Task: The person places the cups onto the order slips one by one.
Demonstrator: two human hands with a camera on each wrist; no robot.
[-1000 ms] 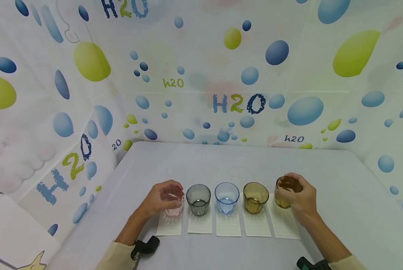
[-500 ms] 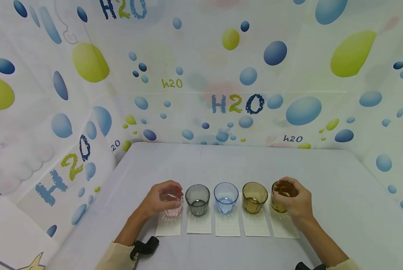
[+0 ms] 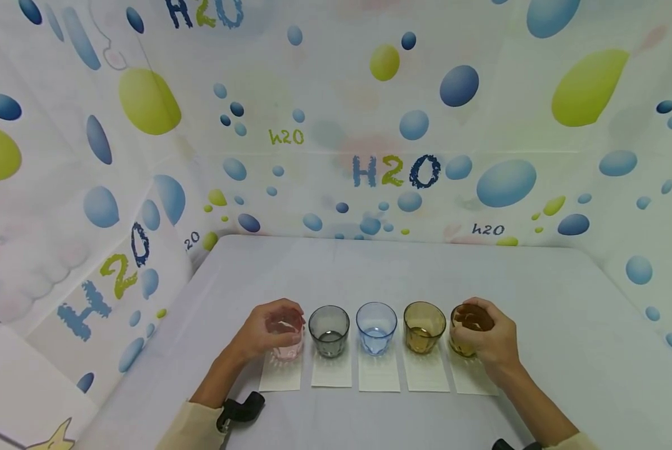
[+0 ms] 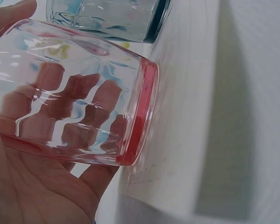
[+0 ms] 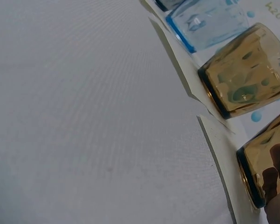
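My left hand (image 3: 270, 328) grips a pink glass (image 4: 79, 98) at the left end of a row, thumb on the near side and fingers wrapped behind it. At the right end, my right hand (image 3: 496, 340) holds an amber-brown glass (image 5: 263, 163) between thumb and fingers. Between the hands stand a grey glass (image 3: 329, 331), a blue glass (image 3: 377, 330) and an amber glass (image 3: 424, 328), all upright. The right-hand glass sits over the rightmost white paper card (image 3: 473, 378), its base right at the card.
White paper cards lie under the glasses, such as the middle card (image 3: 379, 375). A white cloth covers the table (image 3: 403, 269). Behind it hangs a curtain (image 3: 324, 94) with printed bubbles and H2O lettering. A black strap device (image 3: 242, 409) is on the left wrist.
My right hand has moved the amber-brown glass slightly left and down toward its card, closer to the amber glass. The left hand keeps its hold on the pink glass.
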